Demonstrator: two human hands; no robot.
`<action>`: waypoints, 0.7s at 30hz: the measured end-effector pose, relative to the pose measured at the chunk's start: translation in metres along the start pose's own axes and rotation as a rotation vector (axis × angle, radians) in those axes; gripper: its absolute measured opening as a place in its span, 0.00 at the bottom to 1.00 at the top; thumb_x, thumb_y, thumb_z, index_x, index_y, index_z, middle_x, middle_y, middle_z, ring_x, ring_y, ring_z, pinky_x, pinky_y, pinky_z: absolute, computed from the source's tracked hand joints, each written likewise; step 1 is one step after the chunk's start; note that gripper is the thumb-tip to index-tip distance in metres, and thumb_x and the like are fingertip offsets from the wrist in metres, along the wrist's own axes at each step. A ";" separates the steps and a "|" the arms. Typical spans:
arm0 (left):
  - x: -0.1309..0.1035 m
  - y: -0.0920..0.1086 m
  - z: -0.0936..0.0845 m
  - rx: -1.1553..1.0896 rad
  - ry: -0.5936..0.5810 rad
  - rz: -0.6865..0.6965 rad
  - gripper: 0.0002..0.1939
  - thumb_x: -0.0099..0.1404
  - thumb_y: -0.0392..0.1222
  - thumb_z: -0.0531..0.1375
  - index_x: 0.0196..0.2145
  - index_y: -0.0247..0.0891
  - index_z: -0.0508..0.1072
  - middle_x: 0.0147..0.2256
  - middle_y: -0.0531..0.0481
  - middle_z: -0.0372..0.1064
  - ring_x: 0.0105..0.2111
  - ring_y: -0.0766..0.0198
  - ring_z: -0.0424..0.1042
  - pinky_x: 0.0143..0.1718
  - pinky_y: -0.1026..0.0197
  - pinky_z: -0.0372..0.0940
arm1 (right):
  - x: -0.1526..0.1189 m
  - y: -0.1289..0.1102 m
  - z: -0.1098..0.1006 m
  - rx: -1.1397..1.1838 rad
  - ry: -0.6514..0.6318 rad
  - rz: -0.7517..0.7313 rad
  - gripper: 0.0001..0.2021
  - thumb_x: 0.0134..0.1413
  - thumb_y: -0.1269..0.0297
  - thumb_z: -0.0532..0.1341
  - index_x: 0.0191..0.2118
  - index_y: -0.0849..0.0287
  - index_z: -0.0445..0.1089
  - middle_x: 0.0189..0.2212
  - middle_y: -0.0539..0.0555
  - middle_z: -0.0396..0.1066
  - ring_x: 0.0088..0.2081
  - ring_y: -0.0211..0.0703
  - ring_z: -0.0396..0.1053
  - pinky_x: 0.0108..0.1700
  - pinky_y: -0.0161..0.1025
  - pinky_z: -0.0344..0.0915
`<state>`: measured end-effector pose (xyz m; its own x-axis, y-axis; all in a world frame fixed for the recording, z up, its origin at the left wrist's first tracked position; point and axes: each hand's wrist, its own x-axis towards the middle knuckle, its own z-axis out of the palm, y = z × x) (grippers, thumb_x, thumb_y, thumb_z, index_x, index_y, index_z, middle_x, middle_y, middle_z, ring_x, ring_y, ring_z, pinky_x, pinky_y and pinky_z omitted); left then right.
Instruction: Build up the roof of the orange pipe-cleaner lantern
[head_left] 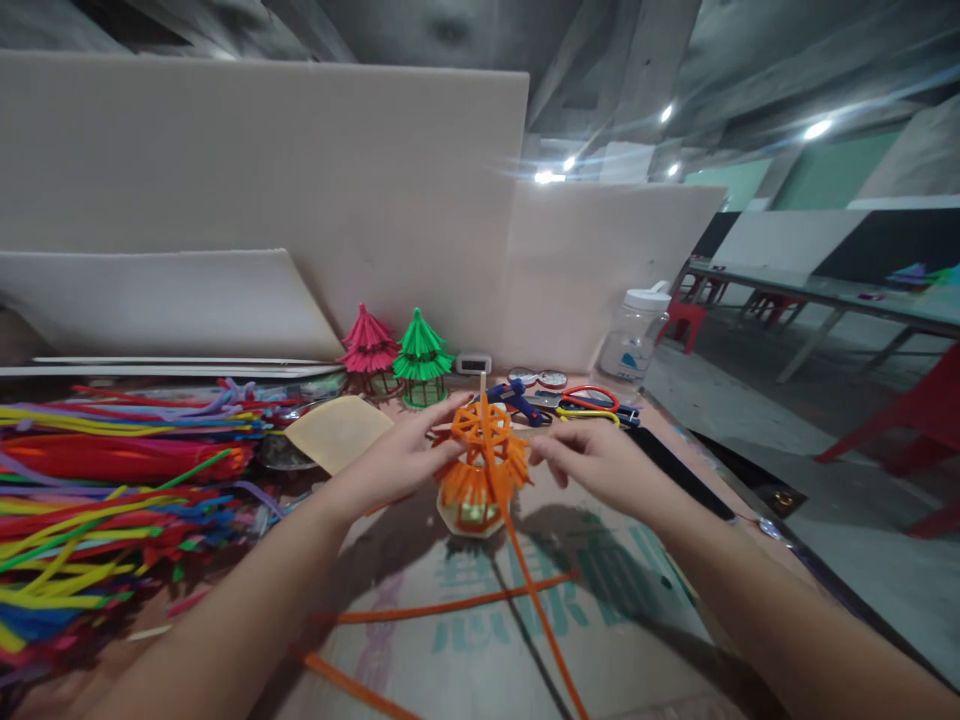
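Observation:
A small orange pavilion model (472,480) made of pipe cleaners stands in front of me, with a fringed roof, an open lattice on top and a pale base. My left hand (409,445) grips its roof from the left, thumb in front and fingers partly hidden behind. On the other side, my right hand (577,455) is beside the roof's right edge, fingers loosely bent and apart, with nothing visible in them. One long orange pipe cleaner (521,560) slants across the model's front and runs down toward me. Another orange pipe cleaner (450,606) lies on the board.
Piles of coloured pipe cleaners (112,500) cover the left side. Behind stand a pink model (366,345) and a green model (422,360). A blue glue gun (517,398), scissors (592,402) and a clear bottle (634,340) are at the back right, before a white panel (262,170).

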<state>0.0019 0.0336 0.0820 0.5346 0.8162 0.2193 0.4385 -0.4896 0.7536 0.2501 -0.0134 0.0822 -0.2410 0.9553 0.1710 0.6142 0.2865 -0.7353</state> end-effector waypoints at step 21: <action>-0.036 -0.076 -0.007 -0.286 -0.147 -0.087 0.48 0.59 0.49 0.66 0.69 0.51 0.43 0.68 0.42 0.49 0.65 0.48 0.55 0.63 0.43 0.55 | 0.045 0.164 -0.014 -0.723 0.174 -0.107 0.21 0.57 0.72 0.55 0.57 0.65 0.68 0.56 0.69 0.65 0.57 0.60 0.61 0.59 0.53 0.55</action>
<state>-0.0560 0.0432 0.0214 0.6119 0.7878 0.0703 0.2778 -0.2973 0.9135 0.3504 0.0779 -0.0210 -0.2413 0.9000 0.3629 0.9490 0.2970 -0.1055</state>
